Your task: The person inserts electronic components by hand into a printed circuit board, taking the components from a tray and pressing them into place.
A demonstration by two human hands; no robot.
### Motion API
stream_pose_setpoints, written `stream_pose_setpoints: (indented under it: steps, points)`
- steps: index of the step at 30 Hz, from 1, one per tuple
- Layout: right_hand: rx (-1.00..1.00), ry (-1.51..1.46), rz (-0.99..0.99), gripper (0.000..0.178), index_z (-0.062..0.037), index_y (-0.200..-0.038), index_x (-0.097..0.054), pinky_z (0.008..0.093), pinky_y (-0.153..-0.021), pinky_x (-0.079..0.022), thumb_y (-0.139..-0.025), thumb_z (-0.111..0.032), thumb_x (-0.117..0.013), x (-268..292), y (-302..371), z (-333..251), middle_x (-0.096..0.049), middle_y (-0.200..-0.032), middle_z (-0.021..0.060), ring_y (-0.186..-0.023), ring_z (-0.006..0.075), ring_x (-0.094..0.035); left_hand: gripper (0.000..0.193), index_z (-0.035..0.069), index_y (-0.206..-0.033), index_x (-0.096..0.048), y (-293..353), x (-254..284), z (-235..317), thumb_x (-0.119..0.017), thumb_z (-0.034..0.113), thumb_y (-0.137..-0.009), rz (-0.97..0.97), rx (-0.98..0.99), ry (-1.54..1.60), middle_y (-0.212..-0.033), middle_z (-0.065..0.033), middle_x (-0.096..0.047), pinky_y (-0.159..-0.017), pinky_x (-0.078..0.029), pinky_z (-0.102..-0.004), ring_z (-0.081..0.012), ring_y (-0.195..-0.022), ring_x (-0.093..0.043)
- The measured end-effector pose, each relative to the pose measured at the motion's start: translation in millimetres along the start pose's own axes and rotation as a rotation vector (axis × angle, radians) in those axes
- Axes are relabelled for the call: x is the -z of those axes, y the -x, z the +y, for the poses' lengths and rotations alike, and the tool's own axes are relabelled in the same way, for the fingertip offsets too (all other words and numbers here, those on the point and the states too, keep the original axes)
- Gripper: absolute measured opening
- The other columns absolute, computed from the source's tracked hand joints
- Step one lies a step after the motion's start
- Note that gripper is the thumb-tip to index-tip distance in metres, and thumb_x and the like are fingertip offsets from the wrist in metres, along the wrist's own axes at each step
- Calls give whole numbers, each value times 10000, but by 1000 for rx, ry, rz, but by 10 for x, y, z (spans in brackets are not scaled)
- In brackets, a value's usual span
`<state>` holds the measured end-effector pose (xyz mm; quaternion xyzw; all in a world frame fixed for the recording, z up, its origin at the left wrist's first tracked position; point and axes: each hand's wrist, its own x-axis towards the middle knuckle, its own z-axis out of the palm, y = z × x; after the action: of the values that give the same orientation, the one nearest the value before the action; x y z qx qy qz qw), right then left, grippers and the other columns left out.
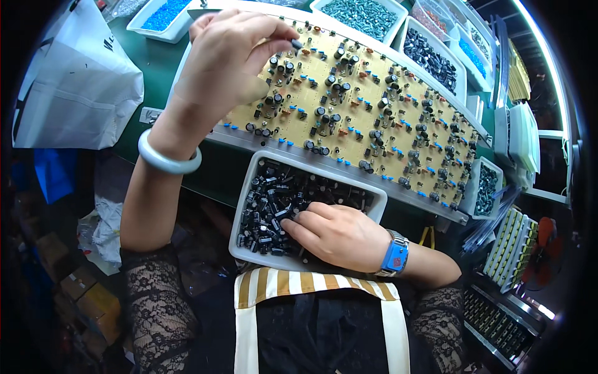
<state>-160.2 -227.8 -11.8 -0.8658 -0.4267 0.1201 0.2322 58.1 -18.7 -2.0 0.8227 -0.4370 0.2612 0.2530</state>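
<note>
white bag (75,81): lies at the far left on the green table (149,62), well apart from both hands.
blue-parts bin (163,15): a white bin of blue pieces at the top left, beyond the raised hand.
left hand (227,59): raised over the left end of the board, wrist ringed by a pale bangle (168,159). Its grip is pressed together, thumb and forefinger pinching a small dark capacitor (297,43) at the tips.
capacitor: sits at the right-hand end of the grip, just above the board's upper left part. Its leads and long axis are too small to make out; whether it touches the board cannot be told.
circuit board (374,106): a long yellow panel that runs from upper left down to lower right, already dotted with black, blue and orange parts. It lies right under and to the right of the pinched part; the left hand is clearly the nearer one.
tray of black capacitors (274,199): a white tray just in front of the board, near the body.
right hand (339,234): rests palm down in the tray, fingers curled into the loose parts, a blue watch (394,255) on the wrist. Whether its grip pinches anything cannot be told; the fingertips are buried.
far bins (430,53): more white bins of parts line the board's far edge.
hidden: the board's left end is covered by the raised hand; the right rim bends and darkens.
</note>
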Motion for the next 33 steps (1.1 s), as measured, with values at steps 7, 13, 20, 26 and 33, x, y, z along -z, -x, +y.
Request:
stream_pose_setpoints:
  steps: [7,13,20,26,33]
  points:
    - [4,-54,186,507,-47,-1422,-652,313,-791,-595,-917,-92,-658,-20,46,14,-669,-1131,75,-941,206,-657,83,115,-998,-749,-358,104,207,-742,190,-964,-291,206,-30,-1089,-120,-675,-997,-406,-497,-317,-1135,-568]
    - [45,-58,314,503,-44,-1407,-673,307,-738,-588,-907,-95,-668,-43,82,26,-667,-1084,61,-886,194,-652,90,79,-962,-738,-447,55,130,-702,159,-983,-336,67,-172,-1061,-116,-655,-997,-406,-503,-342,-1113,-561]
    - [84,-89,408,488,-39,-1374,-697,303,-716,-582,-890,-104,-686,-90,99,44,-673,-1041,59,-868,181,-663,117,61,-961,-732,-564,70,170,-691,166,-992,-439,81,-232,-1059,-122,-652,-998,-408,-513,-345,-1110,-561]
    - [87,-73,354,487,-31,-1366,-690,291,-713,-575,-890,-134,-690,-72,100,38,-669,-1065,55,-897,169,-659,124,58,-970,-734,-599,96,152,-688,169,-997,-510,69,-255,-1065,-125,-651,-992,-418,-504,-340,-1096,-568]
    - [70,60,132,476,-9,-1369,-656,278,-741,-568,-920,-168,-656,-111,64,41,-647,-1167,52,-982,155,-631,111,58,-963,-736,-668,10,145,-695,160,-977,-512,-98,-368,-1058,-115,-646,-986,-430,-471,-315,-1084,-583]
